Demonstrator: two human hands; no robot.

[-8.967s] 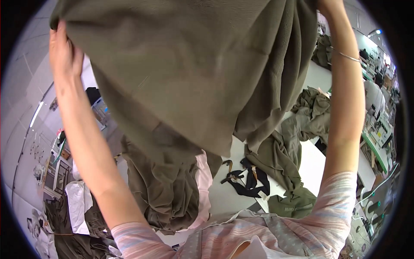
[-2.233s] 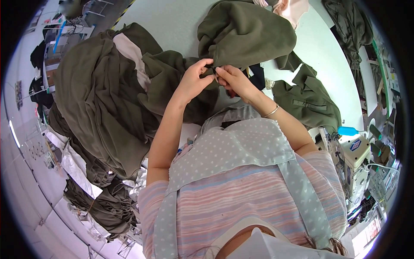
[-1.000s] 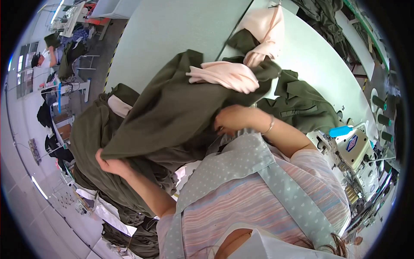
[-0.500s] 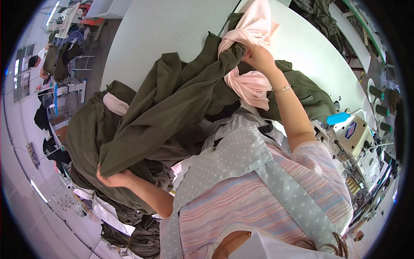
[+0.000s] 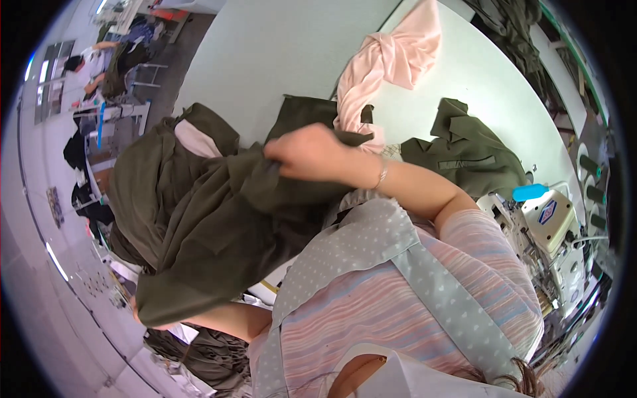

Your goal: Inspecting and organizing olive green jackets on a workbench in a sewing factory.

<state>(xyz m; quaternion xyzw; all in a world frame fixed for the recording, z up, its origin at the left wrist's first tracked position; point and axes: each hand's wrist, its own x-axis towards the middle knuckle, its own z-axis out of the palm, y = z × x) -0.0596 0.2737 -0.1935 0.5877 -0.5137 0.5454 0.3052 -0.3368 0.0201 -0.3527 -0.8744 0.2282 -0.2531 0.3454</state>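
Note:
A dark olive-green garment [image 5: 219, 219] stretches between my two hands over the near left of the table. Its kind is hard to make out in the folds. Closed around a bunched part of it is my right hand [image 5: 308, 156], slightly blurred, with a bracelet at the wrist. At the lower left my left hand [image 5: 136, 313] grips the lower end; cloth covers most of its fingers. Beyond my right hand lies a twisted pale pink cloth [image 5: 395, 56], partly over more olive fabric. Another olive piece with a slit-like opening [image 5: 474, 149] rests to the right.
A sewing machine [image 5: 547, 215] with a blue part stands at the right of the white table [image 5: 265, 53], near several thread cones [image 5: 589, 166]. A heap of olive cloth [image 5: 142, 179] is at the left, and more cloth [image 5: 206, 358] lies below. Another person [image 5: 93, 66] works far left.
My right hand has moved left and nearer, carrying the olive garment away from the pink cloth. My left hand has gone lower and left. The pink cloth now lies loose of the bundle.

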